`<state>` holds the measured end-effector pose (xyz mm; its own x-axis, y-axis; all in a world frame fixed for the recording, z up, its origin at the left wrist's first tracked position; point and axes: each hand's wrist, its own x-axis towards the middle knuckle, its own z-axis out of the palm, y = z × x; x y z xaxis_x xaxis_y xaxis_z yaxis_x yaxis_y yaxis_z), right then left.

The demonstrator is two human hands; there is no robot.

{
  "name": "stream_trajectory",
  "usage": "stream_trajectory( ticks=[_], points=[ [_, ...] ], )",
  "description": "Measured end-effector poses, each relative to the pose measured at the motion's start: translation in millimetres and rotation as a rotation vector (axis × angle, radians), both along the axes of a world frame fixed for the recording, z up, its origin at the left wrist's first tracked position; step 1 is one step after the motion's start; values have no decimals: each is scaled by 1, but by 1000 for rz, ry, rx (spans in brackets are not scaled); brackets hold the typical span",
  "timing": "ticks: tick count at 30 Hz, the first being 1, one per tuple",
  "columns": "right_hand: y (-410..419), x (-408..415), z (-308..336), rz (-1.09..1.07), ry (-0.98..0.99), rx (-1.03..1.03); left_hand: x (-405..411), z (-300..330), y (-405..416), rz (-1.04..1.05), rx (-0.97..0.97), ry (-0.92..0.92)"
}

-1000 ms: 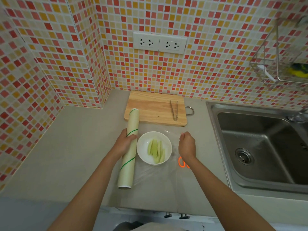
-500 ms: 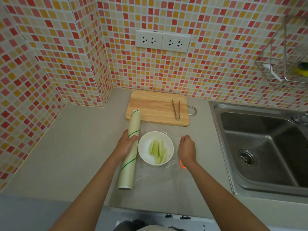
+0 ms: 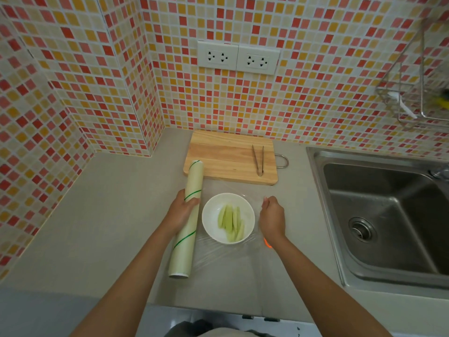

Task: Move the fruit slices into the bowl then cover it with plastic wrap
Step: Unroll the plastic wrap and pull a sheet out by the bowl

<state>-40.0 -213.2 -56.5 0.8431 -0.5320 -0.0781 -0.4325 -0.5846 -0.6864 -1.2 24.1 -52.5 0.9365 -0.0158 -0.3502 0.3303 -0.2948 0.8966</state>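
A white bowl (image 3: 211, 216) stands on the grey counter and holds several pale green fruit slices (image 3: 232, 221). My left hand (image 3: 181, 211) grips the long roll of plastic wrap (image 3: 187, 221) just left of the bowl. A clear sheet of wrap (image 3: 226, 257) stretches from the roll over the bowl towards the right. My right hand (image 3: 272, 218) pinches the sheet's edge just right of the bowl.
A wooden cutting board (image 3: 228, 158) lies behind the bowl with metal tongs (image 3: 258, 160) on it. A steel sink (image 3: 388, 215) is at the right, a wire rack (image 3: 420, 93) above it. A small orange thing (image 3: 267, 243) shows under my right wrist.
My right hand has drawn in slightly towards the bowl with the sheet's edge. My left hand stays on the roll.
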Motion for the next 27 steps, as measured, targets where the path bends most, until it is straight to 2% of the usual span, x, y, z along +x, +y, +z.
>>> stream_trajectory(
  ticks=[11,22,27],
  points=[
    [3,-7,-12,40,90,-66,-8,-12,6,-32,-25,-79],
    [7,-7,-15,134,159,-251,-15,-24,-4,-40,-84,-74],
    [8,-5,-20,143,152,-268,-13,-29,-6,-41,44,-64]
  ],
)
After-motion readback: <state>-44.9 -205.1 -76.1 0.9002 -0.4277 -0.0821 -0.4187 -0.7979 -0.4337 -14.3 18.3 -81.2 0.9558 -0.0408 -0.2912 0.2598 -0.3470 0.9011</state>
